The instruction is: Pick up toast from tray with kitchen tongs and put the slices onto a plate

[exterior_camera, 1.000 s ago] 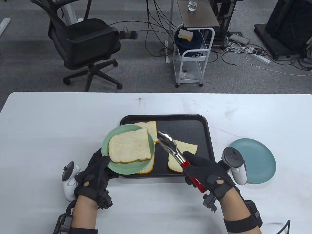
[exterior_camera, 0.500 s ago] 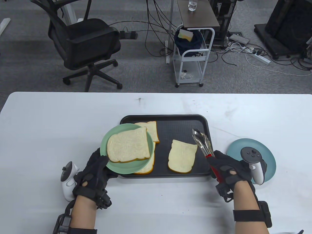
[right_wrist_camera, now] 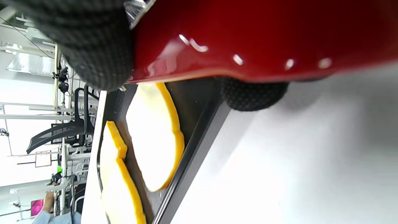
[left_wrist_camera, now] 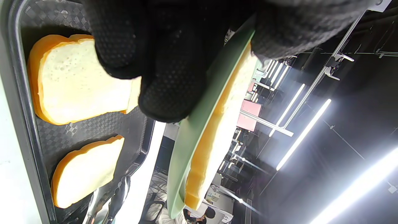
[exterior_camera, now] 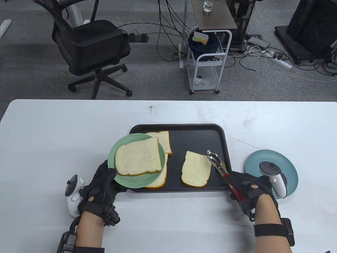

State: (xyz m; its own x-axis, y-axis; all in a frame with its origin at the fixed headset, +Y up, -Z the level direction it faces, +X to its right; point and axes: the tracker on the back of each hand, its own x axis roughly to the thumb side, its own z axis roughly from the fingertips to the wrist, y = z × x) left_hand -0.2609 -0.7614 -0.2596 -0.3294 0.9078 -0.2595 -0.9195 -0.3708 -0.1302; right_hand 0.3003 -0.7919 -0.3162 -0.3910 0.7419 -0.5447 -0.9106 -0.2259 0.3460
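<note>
four slices of toast are seen in the table view: one lies on the green plate [exterior_camera: 131,181], two are partly hidden under that plate on the left side of the black tray [exterior_camera: 197,131], and one slice [exterior_camera: 196,168] lies on the tray's near right part. the green plate is held raised over the tray's near left corner by the left hand [exterior_camera: 101,189], its near rim pinched between the curled thumb above and fingers below, as shown in the left wrist view [left_wrist_camera: 168,93]. the slice on the plate [exterior_camera: 138,157] lies just beyond that hand, covering most of the plate.

the red-handled kitchen tongs [exterior_camera: 219,168] are gripped by the right hand [exterior_camera: 246,188], with fingers curled round the red handle at the tray's near right corner. the metal tips are brought close together and are found at the right edge of the near right slice; whether they touch it cannot be told. a blue plate [exterior_camera: 263,158] rests on the white table [exterior_camera: 65,126] right of the tray, just beside the right hand.
</note>
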